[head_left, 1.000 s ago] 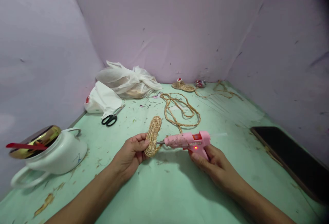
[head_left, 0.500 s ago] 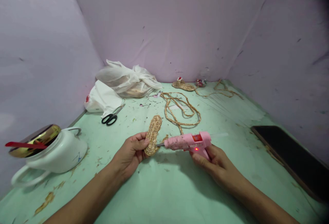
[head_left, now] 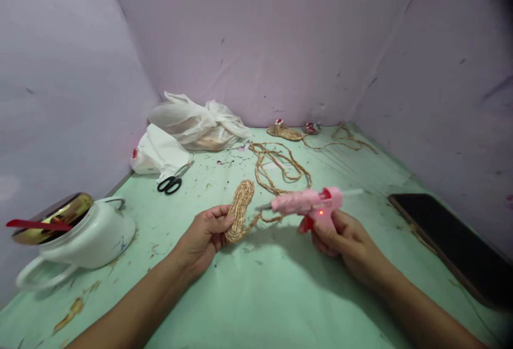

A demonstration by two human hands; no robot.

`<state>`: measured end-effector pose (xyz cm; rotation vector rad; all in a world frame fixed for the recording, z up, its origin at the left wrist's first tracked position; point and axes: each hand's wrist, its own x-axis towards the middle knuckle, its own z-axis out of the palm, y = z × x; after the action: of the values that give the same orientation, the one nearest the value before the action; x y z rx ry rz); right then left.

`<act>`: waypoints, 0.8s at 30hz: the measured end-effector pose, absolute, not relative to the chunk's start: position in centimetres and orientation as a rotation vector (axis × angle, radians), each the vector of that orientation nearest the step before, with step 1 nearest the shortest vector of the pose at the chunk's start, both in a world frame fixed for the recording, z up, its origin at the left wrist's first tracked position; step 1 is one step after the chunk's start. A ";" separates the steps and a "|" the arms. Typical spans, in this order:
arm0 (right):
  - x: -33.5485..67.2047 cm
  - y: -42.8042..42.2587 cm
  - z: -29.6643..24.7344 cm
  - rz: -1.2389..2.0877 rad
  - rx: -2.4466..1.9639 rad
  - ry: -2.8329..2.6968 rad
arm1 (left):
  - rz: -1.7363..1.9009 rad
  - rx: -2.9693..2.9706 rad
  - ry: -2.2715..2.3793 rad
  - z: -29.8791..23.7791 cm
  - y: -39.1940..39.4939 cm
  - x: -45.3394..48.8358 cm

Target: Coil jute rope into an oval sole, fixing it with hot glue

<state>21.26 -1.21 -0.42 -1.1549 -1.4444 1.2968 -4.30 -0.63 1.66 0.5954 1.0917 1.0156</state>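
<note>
Between the thumb and fingers of my left hand point(head_left: 208, 231) is a small sole-shaped piece of coiled braided straw cord point(head_left: 241, 207), held upright just above the table. From its lower end the loose braided cord point(head_left: 298, 170) runs right, passes behind the glue gun and loops over the table. My right hand point(head_left: 347, 242) is wrapped round the handle of a pink hot glue gun point(head_left: 306, 203), fingers at its red trigger. Its red light is lit and a clear glue stick pokes out at the back. The metal nozzle points left, a short gap away from the straw piece.
Black-handled scissors point(head_left: 172, 182) lie left, by a white plastic bag point(head_left: 158, 148). A larger tied bag point(head_left: 200, 124) sits at the back wall. A finished-looking straw sole point(head_left: 284, 133) is behind the cord. A white pot point(head_left: 90, 237) stands left, a dark phone point(head_left: 449, 242) right.
The glue gun has moved right and slightly up with my right hand, and its nozzle has come away from the straw piece. My left hand stays nearly in place.
</note>
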 end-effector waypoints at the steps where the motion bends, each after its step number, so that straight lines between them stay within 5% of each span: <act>1: 21.5 -0.9 -0.3 1.252 -1.185 -1.327 | 1.018 0.588 1.096 1.7 -0.6 -4.3; 10: 26.1 4.7 0.1 0.801 -1.641 -0.821 | 0.936 0.625 1.179 2.1 -1.5 -4.0; 14: 26.6 5.0 0.6 0.712 -1.785 -0.928 | 0.911 0.635 1.192 2.2 -1.8 -3.9; 18: 23.2 2.9 2.6 0.175 -1.652 -1.428 | 0.904 0.637 1.200 2.3 -1.8 -3.8; 24: 20.5 2.3 2.9 0.208 -1.491 -1.713 | 0.896 0.660 1.209 2.2 -1.7 -4.0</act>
<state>20.55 2.27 2.92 -1.4914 -1.7128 0.2075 -4.02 -1.72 2.15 0.6604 1.2093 0.8963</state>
